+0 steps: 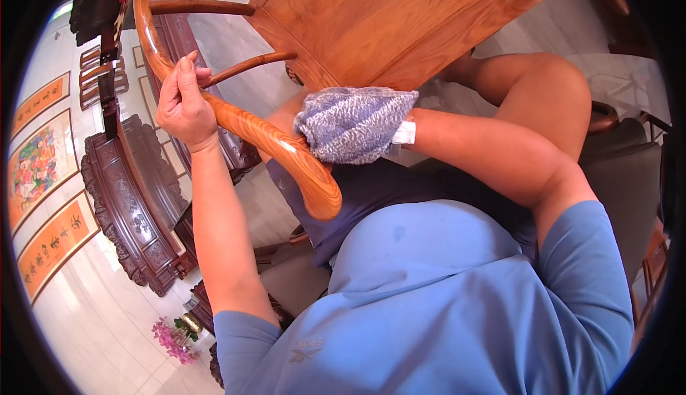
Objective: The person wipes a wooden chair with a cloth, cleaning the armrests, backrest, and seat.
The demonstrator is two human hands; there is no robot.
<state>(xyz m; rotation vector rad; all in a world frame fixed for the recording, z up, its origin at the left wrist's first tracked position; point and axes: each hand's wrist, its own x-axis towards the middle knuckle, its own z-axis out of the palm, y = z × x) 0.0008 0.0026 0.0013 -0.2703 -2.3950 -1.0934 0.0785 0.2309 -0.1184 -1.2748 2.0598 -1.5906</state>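
A wooden chair's curved armrest (257, 127) slants across the middle, its rounded end toward my lap. My left hand (187, 105) is closed around this rail, thumb and fingers pinched together, where a thin curved spindle meets it. A grey-and-white striped cloth (355, 123) covers my right hand (414, 128) almost wholly, with a white tag by the wrist. The cloth touches the armrest near its end; most fingers of that hand are hidden beneath it. The chair's flat wooden seat panel (382, 20) is tilted up beyond both hands.
Dark carved furniture (132, 216) stands at the left on a pale tiled floor (100, 291). Framed pictures (43, 155) hang at the far left. Pink flowers (174, 341) are at the lower left. A dark seat (620, 166) lies at my right.
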